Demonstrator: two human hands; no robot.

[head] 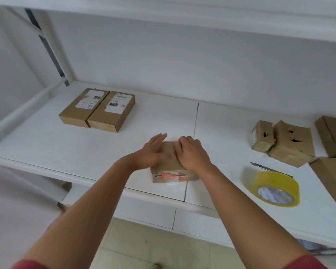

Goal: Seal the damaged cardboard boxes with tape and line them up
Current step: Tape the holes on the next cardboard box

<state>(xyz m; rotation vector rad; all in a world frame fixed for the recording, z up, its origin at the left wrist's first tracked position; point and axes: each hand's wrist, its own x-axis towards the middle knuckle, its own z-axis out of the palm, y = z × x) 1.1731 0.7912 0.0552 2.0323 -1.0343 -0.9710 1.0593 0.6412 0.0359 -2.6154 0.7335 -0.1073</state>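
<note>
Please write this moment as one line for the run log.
both hands: left hand, right hand press small taped brown cardboard box | yellow tape roll: lying right | white shelf

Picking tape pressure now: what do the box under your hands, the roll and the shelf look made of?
Box: brown cardboard, matte and creased, with glossy clear tape along its near edge. Roll: shiny yellowish translucent plastic tape, apparently on a printed white core. Shelf: smooth white panels, likely laminate or painted board; seams show between them.
</note>
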